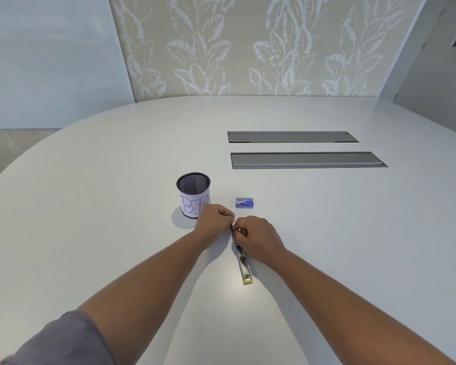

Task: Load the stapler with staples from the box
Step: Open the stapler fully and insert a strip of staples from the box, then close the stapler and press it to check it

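- A large white table with a rounded edge fills the view; two long grey recessed panels sit side by side in its far right part.
- Behind it stands a wall with a pale leaf pattern, with a plain light wall to the left.
- A black mesh cup with a paper label stands left of centre; a small blue staple box lies just to its right, apart from it.
- The stapler lies opened out flat on the table near the person, its long axis running roughly away from the camera, the yellow-tipped end nearest and the far end under the hands.
- The left hand is curled, thumb and forefinger pinched on a small pale strip at the stapler's far end.
- The right hand meets it there, fingertips closed on the same spot; exactly what they grip is too small to tell.
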Motion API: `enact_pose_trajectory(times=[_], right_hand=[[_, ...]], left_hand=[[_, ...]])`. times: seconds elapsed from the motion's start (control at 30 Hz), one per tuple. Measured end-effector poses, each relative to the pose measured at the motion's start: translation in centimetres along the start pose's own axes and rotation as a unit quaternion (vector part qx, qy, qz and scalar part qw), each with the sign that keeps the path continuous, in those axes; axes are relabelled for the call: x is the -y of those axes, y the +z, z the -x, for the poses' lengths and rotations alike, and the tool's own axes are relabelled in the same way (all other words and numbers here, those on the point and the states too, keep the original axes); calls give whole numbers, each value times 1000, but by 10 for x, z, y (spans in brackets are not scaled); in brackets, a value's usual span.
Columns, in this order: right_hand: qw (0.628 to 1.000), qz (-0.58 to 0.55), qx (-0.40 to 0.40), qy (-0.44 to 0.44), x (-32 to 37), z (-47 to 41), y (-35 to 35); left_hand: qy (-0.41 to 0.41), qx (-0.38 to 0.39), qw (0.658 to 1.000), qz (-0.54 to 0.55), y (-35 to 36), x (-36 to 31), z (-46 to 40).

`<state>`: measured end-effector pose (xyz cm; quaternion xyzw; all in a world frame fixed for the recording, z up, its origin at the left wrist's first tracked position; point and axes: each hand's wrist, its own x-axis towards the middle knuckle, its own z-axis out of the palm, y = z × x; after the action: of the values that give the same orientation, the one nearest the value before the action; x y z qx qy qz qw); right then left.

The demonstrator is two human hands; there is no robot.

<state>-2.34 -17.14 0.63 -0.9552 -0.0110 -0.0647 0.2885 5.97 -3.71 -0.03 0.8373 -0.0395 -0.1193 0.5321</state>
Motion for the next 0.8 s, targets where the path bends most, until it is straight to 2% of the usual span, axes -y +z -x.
enact_pose_trajectory(times=[0.3, 0.57, 0.8], right_hand=[[994, 98, -6, -47, 4, 8, 0], [989, 147, 17, -20, 14, 8, 3], [993, 102, 52, 0, 14, 11, 3]], left_hand=[[4, -1, 1000, 4, 0, 0, 2], [9, 21, 1000, 5, -3, 5, -1], [39, 20, 999, 6, -2, 7, 2]])
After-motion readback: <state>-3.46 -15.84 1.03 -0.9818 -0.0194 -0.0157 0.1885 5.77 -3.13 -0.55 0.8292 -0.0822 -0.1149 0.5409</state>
